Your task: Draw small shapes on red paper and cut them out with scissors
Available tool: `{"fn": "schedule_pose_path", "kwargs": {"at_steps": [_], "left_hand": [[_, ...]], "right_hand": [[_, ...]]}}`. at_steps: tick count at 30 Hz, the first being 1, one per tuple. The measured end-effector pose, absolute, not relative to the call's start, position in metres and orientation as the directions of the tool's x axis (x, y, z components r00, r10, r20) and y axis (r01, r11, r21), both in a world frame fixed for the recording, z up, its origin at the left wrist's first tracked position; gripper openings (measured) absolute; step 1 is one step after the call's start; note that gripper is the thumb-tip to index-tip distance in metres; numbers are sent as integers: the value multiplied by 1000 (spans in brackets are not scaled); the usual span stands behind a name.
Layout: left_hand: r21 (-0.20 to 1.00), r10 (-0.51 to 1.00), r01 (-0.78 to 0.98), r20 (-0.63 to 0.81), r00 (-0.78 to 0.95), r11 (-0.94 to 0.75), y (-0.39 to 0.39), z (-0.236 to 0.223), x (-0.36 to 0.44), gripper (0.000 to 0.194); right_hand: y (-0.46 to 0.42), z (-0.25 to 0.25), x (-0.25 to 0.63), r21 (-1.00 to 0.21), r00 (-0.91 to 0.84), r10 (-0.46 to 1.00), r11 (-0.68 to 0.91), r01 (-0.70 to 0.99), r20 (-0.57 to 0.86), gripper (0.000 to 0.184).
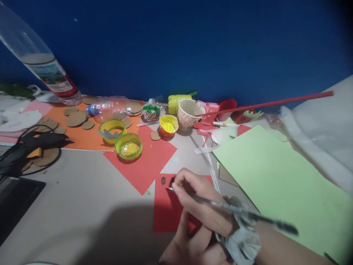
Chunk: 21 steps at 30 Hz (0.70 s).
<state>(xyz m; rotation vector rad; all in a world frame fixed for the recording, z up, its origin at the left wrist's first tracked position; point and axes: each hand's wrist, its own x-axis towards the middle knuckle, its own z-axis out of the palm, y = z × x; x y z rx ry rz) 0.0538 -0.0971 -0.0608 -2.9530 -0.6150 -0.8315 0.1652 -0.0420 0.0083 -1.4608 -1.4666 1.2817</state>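
Note:
My right hand (204,198) is closed in a writing grip around a pen (212,202) with a clear barrel and a dark far end. Its metal tip is at or just above a red square of paper (165,217), beside a small black drawn mark (163,180) with light spots. Below the right hand, my left hand (193,244) rests on the lower right of that paper, fingers apart and partly hidden. A crumpled grey-green band (239,235) circles my right wrist.
Behind stand a paper cup (187,119) with a red stick, a yellow paint cup (168,127), a green paint cup (150,113) and yellow-green rings (128,147). Green paper (275,176) lies right. A tall bottle (52,70), cardboard discs (76,119) and black cables (24,151) are left.

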Motion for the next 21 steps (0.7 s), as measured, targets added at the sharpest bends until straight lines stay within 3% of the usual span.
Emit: {"fn": "schedule_pose_path", "kwargs": {"at_steps": [3, 6, 9, 14, 18, 19, 21], "left_hand": [[112, 357, 394, 690, 630, -912, -97, -63, 61, 22], [156, 376, 409, 752, 541, -899, -96, -64, 66, 21], [149, 351, 364, 730, 586, -919, -91, -58, 62, 25], [124, 302, 288, 612, 731, -950, -89, -50, 56, 29], [212, 399, 348, 635, 661, -913, -94, -52, 58, 17], [189, 349, 299, 639, 686, -935, -94, -51, 58, 16], [180, 247, 179, 499, 830, -967, -91, -44, 53, 39]], "right_hand": [[-37, 1, 170, -977, 14, 983, -183, 105, -183, 26], [-34, -7, 174, -981, 145, 970, -196, -12, -195, 32], [-36, -9, 175, -990, 261, 955, -137, -34, -141, 34], [-37, -11, 172, -996, 310, 950, -1, -86, -27, 32], [-31, -11, 168, -999, 364, 931, 24, 29, 33, 25], [-30, -10, 167, -998, 359, 932, 26, 58, 45, 23], [-28, -6, 167, -991, 352, 934, 21, 133, 67, 21]]}}
